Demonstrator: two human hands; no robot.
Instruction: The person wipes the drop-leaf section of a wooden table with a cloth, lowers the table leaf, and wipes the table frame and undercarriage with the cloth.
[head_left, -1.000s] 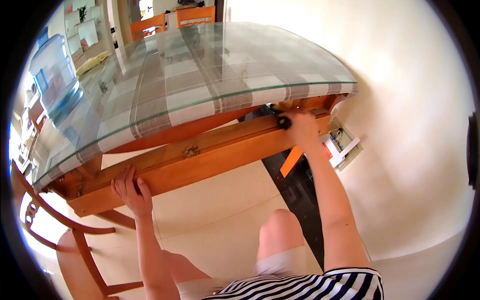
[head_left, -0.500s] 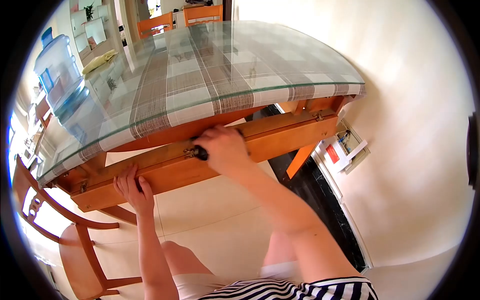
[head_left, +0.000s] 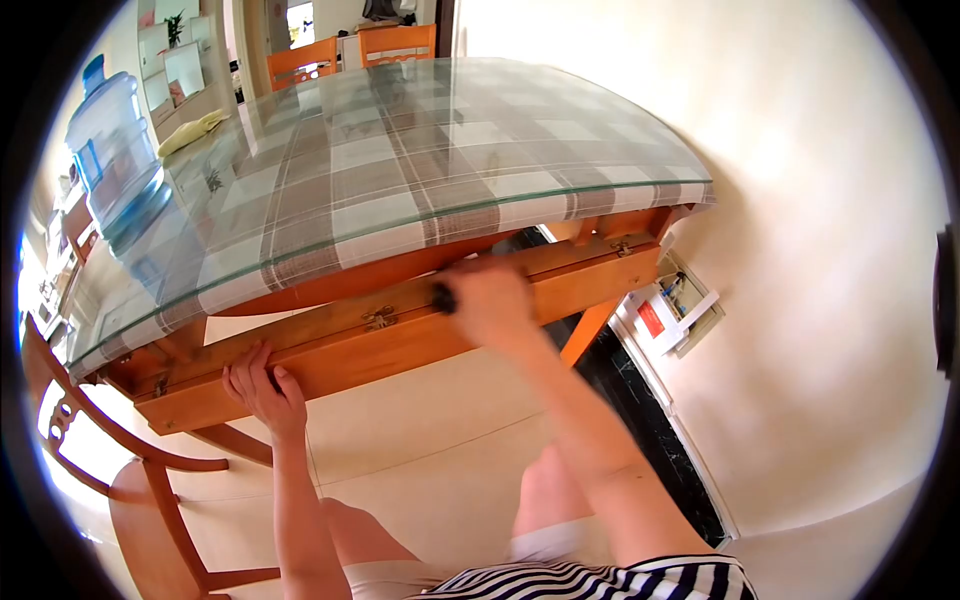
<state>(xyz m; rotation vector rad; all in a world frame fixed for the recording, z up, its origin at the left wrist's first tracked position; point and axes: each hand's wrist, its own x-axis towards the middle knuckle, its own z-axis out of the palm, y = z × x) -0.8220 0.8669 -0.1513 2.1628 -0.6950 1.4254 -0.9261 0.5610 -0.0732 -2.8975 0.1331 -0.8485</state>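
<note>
My right hand [head_left: 492, 300], smeared by motion, is closed on a black object [head_left: 443, 297] at the top of the wooden board along the table's near edge. Only the object's dark rounded end shows; the rest is hidden in the hand, and its kind is unclear. On the left part of the wooden board [head_left: 370, 350], the fingers of my left hand [head_left: 268, 390] bend over the top edge, with the thumb against the front face. A metal hinge [head_left: 379, 318] sits between my two hands, and another hinge [head_left: 622, 249] is near the right end.
A glass-topped table [head_left: 480, 150] with a checked cloth fills the middle. A blue water bottle [head_left: 118, 150] and a yellow cloth [head_left: 192, 132] rest on it at the left. A wooden chair [head_left: 150, 500] stands at lower left. An open wall box [head_left: 672, 308] is right, beside the wall.
My right hand has moved right along the board with the black object, uncovering the middle hinge. My left hand stays in place on the board. The view has shifted slightly.
</note>
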